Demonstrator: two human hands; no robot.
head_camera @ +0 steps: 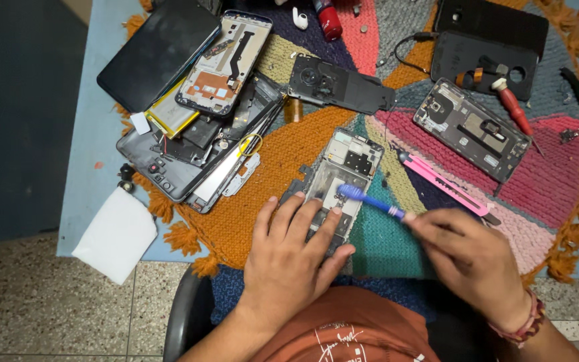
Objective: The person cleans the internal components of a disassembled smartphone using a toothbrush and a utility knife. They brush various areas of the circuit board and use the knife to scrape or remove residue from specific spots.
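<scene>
While the left hand (296,251) is lying flat with its fingers spread, it is pressing down on the near end of an open phone (338,184). That phone is sitting in the middle of a round woven mat (283,161) with many colours, and its inside parts are showing. The right hand (470,258) is pinching a blue tool (370,200) between its fingers. The tip of the tool is touching the phone, or is maybe just over it; the picture is a bit blurry there.

Just to the right of the open phone, a pink cutter knife (443,186) is lying on the mat. Farther right and farther away, another opened phone (472,129) is resting, with a red screwdriver (514,110) beside it. Beyond the open phone, a black phone cover (340,85) is lying. To the left of the open phone, a pile of phone parts (199,127) is stacking up, with a dark screen (159,53) on top. Far to the left, a white cloth (115,234) is hanging over the edge of the blue table (88,134).
</scene>
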